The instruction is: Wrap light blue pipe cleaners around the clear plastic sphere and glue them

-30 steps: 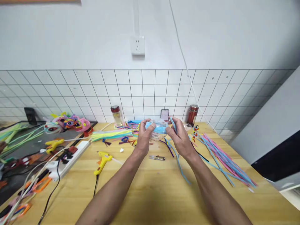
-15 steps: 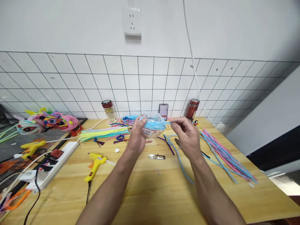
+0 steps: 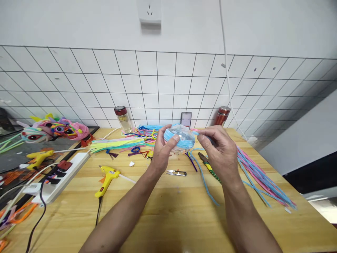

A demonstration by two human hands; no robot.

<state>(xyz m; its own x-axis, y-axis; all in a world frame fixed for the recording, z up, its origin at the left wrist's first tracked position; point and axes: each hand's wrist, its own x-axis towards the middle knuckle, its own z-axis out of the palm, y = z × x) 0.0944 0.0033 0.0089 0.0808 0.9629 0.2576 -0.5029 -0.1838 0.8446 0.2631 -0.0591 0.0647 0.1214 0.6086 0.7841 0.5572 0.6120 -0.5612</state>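
My left hand [image 3: 161,151] is closed around a clear, rounded plastic shell [image 3: 185,130], its thumb pressing on the near side. Light blue pipe cleaner [image 3: 185,143] is wound around the shell in a band of several turns. My right hand [image 3: 221,149] is just right of the shell, thumb and forefinger pinched on a light blue strand [image 3: 195,133] that runs off the band. Its other fingers are curled and partly hidden. Under the hands lie thread snips [image 3: 177,173], green-and-yellow-handled pliers [image 3: 210,168] and a loose blue pipe cleaner [image 3: 204,182].
A yellow glue gun [image 3: 107,180] and a white power strip [image 3: 67,175] lie left. Pipe cleaner bundles lie left [image 3: 118,143] and right [image 3: 260,175]. Behind stand a glass bottle [image 3: 123,119], a phone [image 3: 186,120] and a red flask [image 3: 222,116]. Colourful animal heads [image 3: 55,130] sit far left.
My right hand has drawn away from the shell to the right, pulling the blue strand out. The left hand has turned the shell so its top faces me more. The pliers have come into view.
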